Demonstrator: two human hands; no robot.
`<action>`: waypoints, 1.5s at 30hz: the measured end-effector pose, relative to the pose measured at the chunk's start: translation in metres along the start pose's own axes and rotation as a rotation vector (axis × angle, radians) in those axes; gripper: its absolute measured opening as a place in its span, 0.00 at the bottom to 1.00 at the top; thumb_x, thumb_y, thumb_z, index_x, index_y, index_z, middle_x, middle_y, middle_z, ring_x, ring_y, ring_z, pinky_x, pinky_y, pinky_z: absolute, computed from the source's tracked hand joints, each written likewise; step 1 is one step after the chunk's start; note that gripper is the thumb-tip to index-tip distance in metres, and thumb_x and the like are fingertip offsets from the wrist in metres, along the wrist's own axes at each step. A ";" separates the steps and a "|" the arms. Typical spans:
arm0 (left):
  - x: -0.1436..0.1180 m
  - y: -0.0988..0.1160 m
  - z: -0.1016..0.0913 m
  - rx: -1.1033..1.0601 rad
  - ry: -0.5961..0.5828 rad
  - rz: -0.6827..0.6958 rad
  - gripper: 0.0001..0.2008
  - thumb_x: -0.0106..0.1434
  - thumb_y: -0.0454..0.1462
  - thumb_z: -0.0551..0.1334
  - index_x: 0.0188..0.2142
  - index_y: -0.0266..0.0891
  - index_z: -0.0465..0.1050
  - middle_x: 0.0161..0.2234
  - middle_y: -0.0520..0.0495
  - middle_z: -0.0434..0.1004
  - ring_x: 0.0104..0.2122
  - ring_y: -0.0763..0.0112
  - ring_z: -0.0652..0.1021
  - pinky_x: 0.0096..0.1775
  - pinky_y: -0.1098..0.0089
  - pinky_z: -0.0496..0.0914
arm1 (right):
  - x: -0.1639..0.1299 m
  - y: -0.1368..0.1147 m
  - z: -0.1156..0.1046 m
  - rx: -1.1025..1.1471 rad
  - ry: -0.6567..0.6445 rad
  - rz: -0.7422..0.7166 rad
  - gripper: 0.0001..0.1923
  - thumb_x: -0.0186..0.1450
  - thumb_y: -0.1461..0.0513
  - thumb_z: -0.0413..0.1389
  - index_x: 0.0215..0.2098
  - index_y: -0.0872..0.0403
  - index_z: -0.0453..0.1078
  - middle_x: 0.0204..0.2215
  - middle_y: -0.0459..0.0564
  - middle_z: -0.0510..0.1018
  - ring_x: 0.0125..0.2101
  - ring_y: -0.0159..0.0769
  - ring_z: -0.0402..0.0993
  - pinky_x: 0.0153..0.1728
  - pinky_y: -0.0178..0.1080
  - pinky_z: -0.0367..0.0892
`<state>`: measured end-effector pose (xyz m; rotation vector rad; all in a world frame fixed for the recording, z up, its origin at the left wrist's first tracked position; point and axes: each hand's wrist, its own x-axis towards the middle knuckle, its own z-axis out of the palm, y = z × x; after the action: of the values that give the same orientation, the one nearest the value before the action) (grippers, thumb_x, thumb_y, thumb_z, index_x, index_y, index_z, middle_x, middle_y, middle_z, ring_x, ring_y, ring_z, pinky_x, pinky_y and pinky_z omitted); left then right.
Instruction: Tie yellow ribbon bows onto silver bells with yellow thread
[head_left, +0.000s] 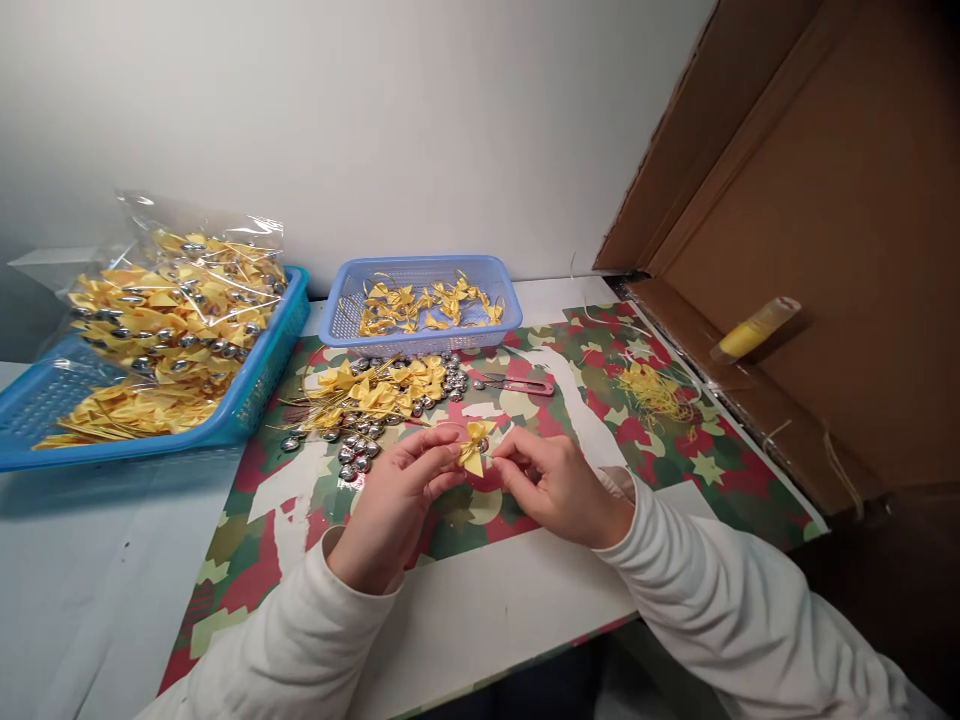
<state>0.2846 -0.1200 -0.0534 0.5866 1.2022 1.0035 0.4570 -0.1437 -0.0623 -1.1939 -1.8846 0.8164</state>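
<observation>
Pinching the left loops of a small yellow ribbon bow [477, 458], our left hand [405, 475] gripped it above the patterned board [465, 540]. Our right hand [559, 485] curled in from the other side, thumb and forefinger pressed together beside the bow's round silver bell [483, 446]; we could not tell what thin thing, if any, they gripped. The bow was in the middle, between our fingertips, its ribbon tails pointed and satiny.

Just beyond our left hand, a loose heap of yellow bows [382, 388] with thin stems lay among smooth, shiny silver bells [360, 447]. Right of these rested a slim pinkish tool [525, 386], and farther right a wispy tangle of yellow threads [651, 392]. Behind the heap, a perforated, pale-blue plastic basket [341, 315] held more bows. At the left, a clear, crinkled bag [180, 300] bulging with bows and bells sat in a brighter blue basket [30, 420].
</observation>
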 end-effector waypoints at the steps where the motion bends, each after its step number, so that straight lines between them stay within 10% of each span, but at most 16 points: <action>1: 0.000 0.000 0.000 -0.005 0.000 -0.001 0.15 0.36 0.37 0.73 0.27 0.36 0.77 0.33 0.46 0.77 0.29 0.71 0.77 0.29 0.73 0.74 | 0.000 0.000 0.000 -0.001 0.003 0.001 0.08 0.65 0.67 0.49 0.28 0.52 0.62 0.19 0.41 0.67 0.18 0.26 0.61 0.21 0.31 0.57; 34: -0.005 -0.008 -0.004 0.054 -0.067 0.062 0.16 0.43 0.41 0.76 0.30 0.37 0.78 0.33 0.50 0.78 0.29 0.76 0.77 0.30 0.78 0.72 | -0.002 -0.004 0.001 0.103 0.036 -0.004 0.06 0.63 0.68 0.51 0.28 0.55 0.63 0.19 0.40 0.67 0.17 0.22 0.58 0.19 0.28 0.54; 45: -0.013 -0.003 -0.004 0.490 -0.143 0.526 0.07 0.54 0.40 0.68 0.31 0.39 0.77 0.26 0.48 0.80 0.27 0.65 0.79 0.30 0.68 0.74 | -0.002 -0.003 0.001 0.137 0.051 -0.021 0.06 0.65 0.66 0.50 0.29 0.54 0.64 0.21 0.43 0.72 0.19 0.24 0.63 0.21 0.28 0.59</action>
<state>0.2812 -0.1332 -0.0506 1.3910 1.1947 1.0758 0.4552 -0.1466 -0.0606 -1.0994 -1.7677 0.8808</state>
